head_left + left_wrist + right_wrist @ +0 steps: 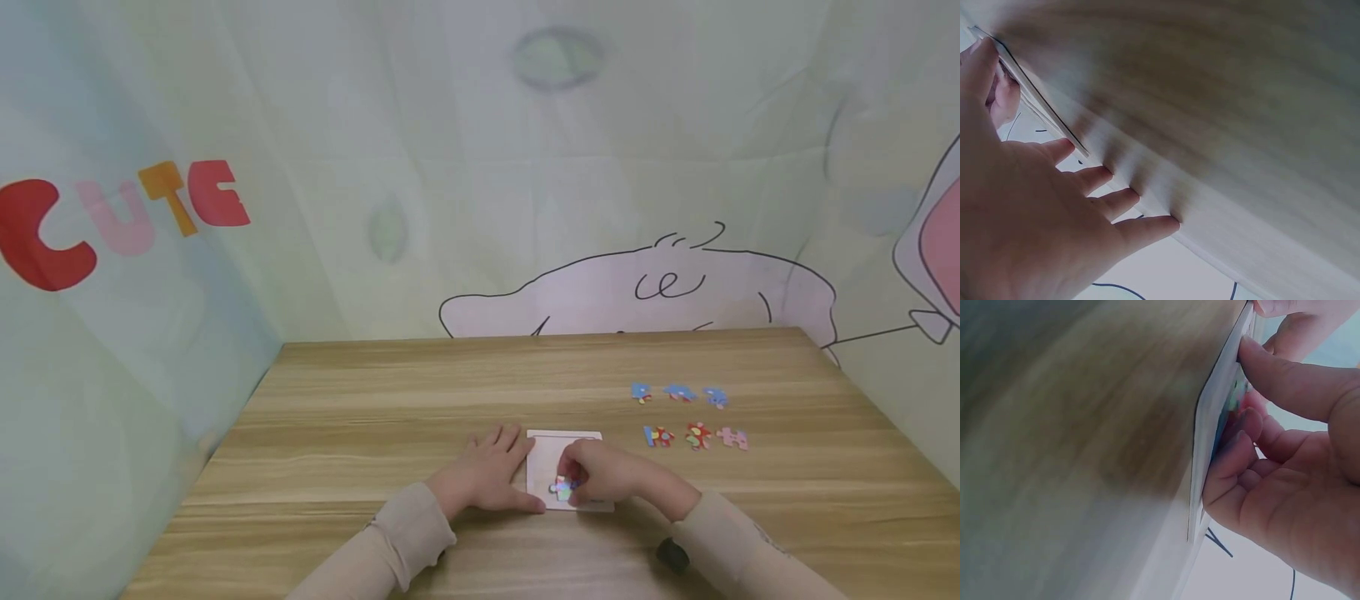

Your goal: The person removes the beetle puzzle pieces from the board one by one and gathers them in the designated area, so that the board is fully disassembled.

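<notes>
A thin white puzzle board (543,454) lies on the table before me. My left hand (491,471) rests at its left side with fingers spread, the thumb on its near left corner. In the left wrist view, the left hand's fingers (1104,203) are straight, their tips against the tabletop or the board's edge. Over the board's right part, my right hand (603,471) pinches a colourful puzzle piece (562,488) low at the board's surface. From the right wrist, the piece (1239,387) shows only partly between thumb and curled fingers.
Several loose puzzle pieces lie right of the board in two rows: blue ones such as this piece (679,392) farther back, and red and pink ones such as this piece (698,435) nearer. A wood-grain table (360,417) bears everything, with a printed curtain (465,167) behind.
</notes>
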`<state>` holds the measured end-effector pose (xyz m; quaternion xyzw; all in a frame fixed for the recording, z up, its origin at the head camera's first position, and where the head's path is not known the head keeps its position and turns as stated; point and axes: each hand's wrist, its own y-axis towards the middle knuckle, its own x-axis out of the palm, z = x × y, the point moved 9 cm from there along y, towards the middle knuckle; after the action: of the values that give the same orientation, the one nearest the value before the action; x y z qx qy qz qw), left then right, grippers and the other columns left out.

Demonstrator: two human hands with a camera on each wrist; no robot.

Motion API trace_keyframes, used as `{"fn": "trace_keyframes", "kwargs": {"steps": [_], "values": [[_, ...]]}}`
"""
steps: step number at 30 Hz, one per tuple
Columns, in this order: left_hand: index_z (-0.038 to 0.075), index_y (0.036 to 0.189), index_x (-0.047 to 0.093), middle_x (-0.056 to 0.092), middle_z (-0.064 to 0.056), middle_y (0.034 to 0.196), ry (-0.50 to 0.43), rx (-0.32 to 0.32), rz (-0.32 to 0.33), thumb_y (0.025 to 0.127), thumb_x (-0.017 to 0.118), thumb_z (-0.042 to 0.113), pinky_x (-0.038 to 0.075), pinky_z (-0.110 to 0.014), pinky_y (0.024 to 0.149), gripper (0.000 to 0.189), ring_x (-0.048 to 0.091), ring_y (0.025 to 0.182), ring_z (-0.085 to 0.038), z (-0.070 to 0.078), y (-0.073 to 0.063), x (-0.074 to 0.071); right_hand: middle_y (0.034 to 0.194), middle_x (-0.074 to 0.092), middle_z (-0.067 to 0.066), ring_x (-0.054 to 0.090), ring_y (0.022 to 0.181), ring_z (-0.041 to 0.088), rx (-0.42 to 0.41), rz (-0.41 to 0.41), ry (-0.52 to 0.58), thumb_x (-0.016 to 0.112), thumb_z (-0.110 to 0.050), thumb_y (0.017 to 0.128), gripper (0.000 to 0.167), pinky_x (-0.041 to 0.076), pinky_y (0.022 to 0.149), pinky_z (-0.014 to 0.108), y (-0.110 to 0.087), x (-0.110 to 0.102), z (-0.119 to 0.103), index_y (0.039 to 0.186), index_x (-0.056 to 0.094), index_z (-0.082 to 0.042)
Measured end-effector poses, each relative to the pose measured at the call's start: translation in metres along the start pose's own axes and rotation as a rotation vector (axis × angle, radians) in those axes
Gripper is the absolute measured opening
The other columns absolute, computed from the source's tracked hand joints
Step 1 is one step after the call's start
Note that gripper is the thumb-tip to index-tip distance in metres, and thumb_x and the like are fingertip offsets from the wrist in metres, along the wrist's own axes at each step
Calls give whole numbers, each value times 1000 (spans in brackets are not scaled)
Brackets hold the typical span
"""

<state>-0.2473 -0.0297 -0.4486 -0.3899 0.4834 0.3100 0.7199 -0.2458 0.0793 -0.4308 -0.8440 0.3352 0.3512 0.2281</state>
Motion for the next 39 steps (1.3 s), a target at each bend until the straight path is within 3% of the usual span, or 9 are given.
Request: {"fn": "trace_keyframes", "kwargs": {"steps": [39], "values": [[15, 152, 30, 22, -11, 159, 10, -4, 9, 79, 57, 73, 22, -64, 109, 97, 18, 146, -37, 1, 0, -1, 76, 49, -5, 45, 71, 7, -67, -13, 158, 65, -3, 88, 7, 39, 65, 22, -5, -7, 7, 89, 59, -5]]}}
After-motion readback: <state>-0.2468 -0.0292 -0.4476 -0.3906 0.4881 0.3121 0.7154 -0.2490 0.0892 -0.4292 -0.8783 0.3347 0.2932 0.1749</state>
